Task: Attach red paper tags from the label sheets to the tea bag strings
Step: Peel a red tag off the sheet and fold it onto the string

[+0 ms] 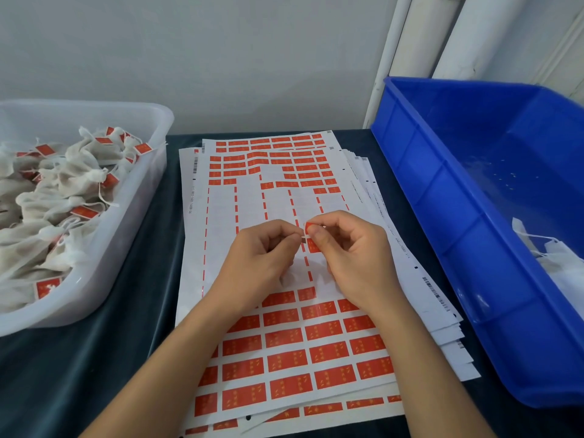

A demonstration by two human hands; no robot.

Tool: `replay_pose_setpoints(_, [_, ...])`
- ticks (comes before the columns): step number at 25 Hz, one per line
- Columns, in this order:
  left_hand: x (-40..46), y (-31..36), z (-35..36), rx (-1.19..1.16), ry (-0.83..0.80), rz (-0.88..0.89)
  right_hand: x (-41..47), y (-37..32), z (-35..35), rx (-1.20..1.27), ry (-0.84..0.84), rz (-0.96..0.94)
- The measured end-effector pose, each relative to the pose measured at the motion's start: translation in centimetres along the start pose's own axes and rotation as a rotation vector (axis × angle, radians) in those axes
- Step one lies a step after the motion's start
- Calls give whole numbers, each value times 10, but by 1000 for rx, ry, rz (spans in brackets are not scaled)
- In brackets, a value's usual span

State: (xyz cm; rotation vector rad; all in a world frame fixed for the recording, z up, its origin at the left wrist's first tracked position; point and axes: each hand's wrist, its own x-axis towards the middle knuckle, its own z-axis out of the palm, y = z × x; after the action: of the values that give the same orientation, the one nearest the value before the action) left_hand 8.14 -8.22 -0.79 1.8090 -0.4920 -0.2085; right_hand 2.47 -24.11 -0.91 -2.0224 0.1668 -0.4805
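My right hand [350,254] pinches a red paper tag [313,246] between thumb and forefinger, just above the middle of the top label sheet [284,339]. My left hand [262,257] has its fingers curled, and its thumb and forefinger pinch at the tag's left edge. Whether a string lies between those fingertips is too small to tell. The sheet's middle is bare white backing with thin red strips, and rows of red tags sit at its far and near ends. Tea bags [50,197] with red tags fill the clear tub on the left.
A clear plastic tub [139,191] stands at the left on the dark cloth [132,327]. A blue crate [442,191] at the right holds a few white tea bags [556,257]. The stack of label sheets lies between them. A wall and white pipes stand behind.
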Motion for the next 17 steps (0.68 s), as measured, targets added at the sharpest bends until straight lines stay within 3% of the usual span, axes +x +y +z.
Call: replay_pose_setpoints(17, [2, 1, 0, -70, 64, -71, -2, 2, 5, -143, 35, -168])
